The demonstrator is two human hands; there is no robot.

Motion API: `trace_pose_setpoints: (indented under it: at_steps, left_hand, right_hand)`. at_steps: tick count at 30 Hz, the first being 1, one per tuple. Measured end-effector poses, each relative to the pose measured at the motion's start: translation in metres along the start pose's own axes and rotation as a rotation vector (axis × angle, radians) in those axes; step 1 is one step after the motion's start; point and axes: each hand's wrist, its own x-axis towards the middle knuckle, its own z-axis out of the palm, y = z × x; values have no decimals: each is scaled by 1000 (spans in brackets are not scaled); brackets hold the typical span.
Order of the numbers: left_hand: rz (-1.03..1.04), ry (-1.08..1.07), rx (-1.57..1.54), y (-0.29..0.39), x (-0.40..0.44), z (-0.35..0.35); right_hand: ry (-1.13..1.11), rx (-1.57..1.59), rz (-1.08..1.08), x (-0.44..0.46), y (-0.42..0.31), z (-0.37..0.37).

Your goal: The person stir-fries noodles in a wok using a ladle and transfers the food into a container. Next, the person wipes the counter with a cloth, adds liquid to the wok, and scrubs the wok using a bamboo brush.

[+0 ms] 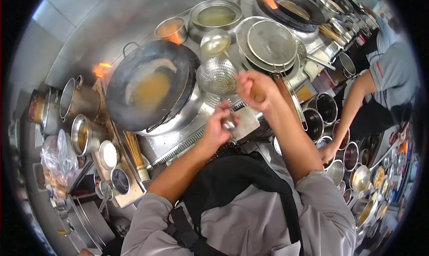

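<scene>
My left hand [221,125] is closed round the metal handle of a perforated skimmer [217,76], whose round bowl is above that hand. My right hand [257,91] is wrapped round a wooden handle, seemingly that of the ladle [215,45] just beyond the skimmer; the shaft between them is partly hidden. The ladle's bowl looks shiny and yellowish. Left of both tools, a large black wok [118,99] sits on the burner with a brownish-yellow liquid [152,89] in its bottom. Right beside my right hand are round mesh strainers [271,42] over a pan.
Flames [102,69] burn beside the wok. A pot of liquid [216,15] and another wok [288,10] stand at the back. Steel pots [79,99] and a bamboo brush [134,153] are left. At right, a co-worker's arm [353,108] reaches over several containers [324,108].
</scene>
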Motion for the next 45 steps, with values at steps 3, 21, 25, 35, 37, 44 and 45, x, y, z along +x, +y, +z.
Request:
trace_pose_setpoints:
  at_steps: [3, 21, 25, 35, 37, 44, 45]
  left_hand:
    - [88, 176, 66, 38, 26, 49]
    - [-175, 150, 985, 5, -56, 3]
    - [123, 346, 868, 68, -138, -49]
    - [112, 1346, 2022, 98, -291, -234]
    - [143, 1325, 2054, 107, -290, -244]
    - [673, 629, 79, 137, -310, -162]
    - [769, 611, 276, 136, -315, -119]
  right_hand:
    - [294, -956, -284, -24, 35, -25]
    - [784, -2128, -1195, 241, -161, -46]
    - [174, -314, -296, 213, -180, 29]
    - [-214, 110, -16, 104, -101, 97]
    - [-273, 158, 30, 68, -54, 117]
    - [-279, 237, 183, 9, 77, 111]
    - [-277, 241, 180, 9, 91, 104]
